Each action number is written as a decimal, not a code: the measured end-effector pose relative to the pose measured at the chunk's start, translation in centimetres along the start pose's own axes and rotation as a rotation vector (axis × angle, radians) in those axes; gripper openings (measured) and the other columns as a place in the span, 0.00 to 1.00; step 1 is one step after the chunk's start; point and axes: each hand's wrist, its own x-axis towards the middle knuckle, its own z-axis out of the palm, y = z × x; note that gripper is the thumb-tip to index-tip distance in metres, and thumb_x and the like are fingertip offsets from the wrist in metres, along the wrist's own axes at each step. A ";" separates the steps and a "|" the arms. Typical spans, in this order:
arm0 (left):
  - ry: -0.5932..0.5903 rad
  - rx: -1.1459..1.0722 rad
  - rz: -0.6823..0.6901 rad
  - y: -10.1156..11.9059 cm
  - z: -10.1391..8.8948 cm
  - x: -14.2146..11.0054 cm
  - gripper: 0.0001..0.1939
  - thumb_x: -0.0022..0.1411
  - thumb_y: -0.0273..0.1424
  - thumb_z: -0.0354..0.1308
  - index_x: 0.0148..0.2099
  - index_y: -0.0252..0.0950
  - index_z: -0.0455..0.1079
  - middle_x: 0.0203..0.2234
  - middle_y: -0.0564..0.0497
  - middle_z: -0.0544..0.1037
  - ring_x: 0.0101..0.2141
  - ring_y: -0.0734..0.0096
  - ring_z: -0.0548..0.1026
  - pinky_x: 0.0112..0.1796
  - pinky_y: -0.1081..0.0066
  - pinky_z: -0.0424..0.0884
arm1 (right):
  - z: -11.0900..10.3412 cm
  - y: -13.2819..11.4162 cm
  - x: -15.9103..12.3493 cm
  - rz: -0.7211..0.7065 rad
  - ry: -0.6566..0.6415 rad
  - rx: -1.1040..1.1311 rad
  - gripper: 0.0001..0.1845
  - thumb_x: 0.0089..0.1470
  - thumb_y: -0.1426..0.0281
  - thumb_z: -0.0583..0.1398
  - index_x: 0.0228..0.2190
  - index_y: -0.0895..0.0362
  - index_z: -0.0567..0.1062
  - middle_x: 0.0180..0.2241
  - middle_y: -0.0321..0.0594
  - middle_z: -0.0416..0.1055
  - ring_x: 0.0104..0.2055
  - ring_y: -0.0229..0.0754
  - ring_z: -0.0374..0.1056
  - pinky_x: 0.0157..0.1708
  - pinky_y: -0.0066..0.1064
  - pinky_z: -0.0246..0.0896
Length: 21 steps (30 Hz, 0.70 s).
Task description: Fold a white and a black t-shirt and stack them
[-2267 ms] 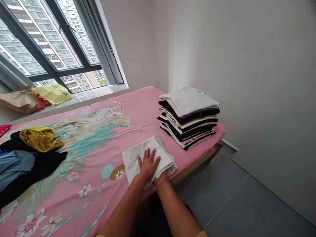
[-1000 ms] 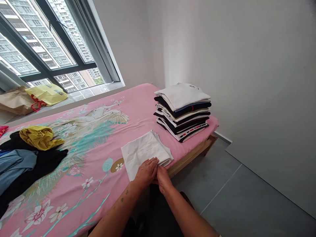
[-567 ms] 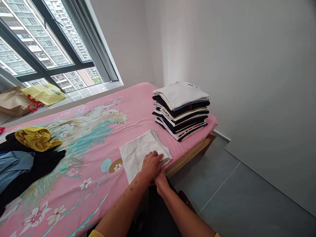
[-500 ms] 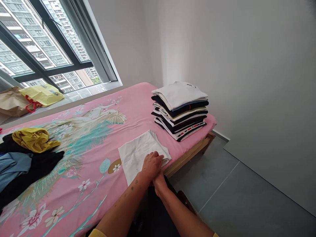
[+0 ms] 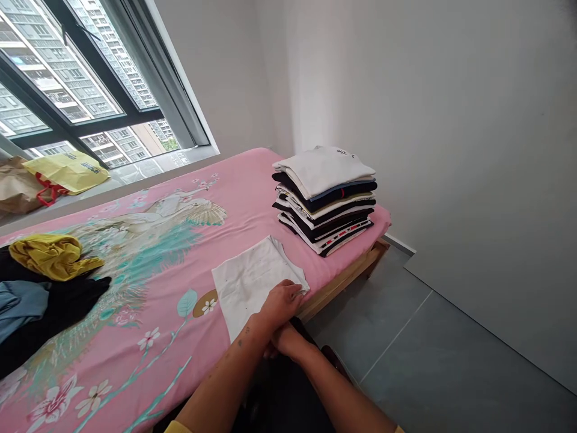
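A white folded T-shirt lies on the bed near its front edge. My left hand is at the right part of this shirt, its fingers curled closed on the cloth by the edge. Crossing beneath my left wrist, my right hand is close to the shirt's near edge. Its fingers are mostly hidden, and whether they hold cloth does not show. Behind the shirt stands a tall stack of folded shirts, a white one with dark lettering on top.
A pink flowered sheet covers the bed, with a wooden frame below. At the left lie a crumpled yellow garment, a blue one and black clothes. Yellow and brown bags rest by the window.
My right hand has slid left and down beneath my left wrist. My left hand stays at the shirt's right side. The view has shifted slightly.
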 end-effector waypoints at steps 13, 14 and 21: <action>0.150 0.293 -0.280 -6.2 -0.9 -5.4 0.23 0.60 0.27 0.47 0.59 0.38 0.62 0.62 0.46 0.56 0.62 0.58 0.50 0.60 0.50 0.46 | -6.5 -7.6 2.0 -0.489 0.456 -0.562 0.22 0.60 0.63 0.45 0.51 0.55 0.66 0.54 0.43 0.65 0.57 0.41 0.57 0.58 0.38 0.47; 0.143 0.320 -0.315 -5.9 -0.6 -5.6 0.25 0.61 0.32 0.49 0.60 0.38 0.60 0.63 0.44 0.53 0.63 0.54 0.47 0.59 0.46 0.43 | -6.3 -7.2 2.9 -0.479 0.386 -0.717 0.23 0.60 0.64 0.46 0.55 0.56 0.63 0.59 0.44 0.58 0.62 0.42 0.50 0.61 0.41 0.38; 0.107 0.298 -0.474 -6.9 -0.4 -9.4 0.39 0.55 0.54 0.50 0.64 0.41 0.52 0.63 0.41 0.51 0.62 0.50 0.48 0.57 0.44 0.41 | -7.4 -1.9 5.9 -0.190 0.298 -1.221 0.32 0.60 0.58 0.42 0.62 0.60 0.50 0.65 0.43 0.40 0.67 0.43 0.33 0.62 0.47 0.23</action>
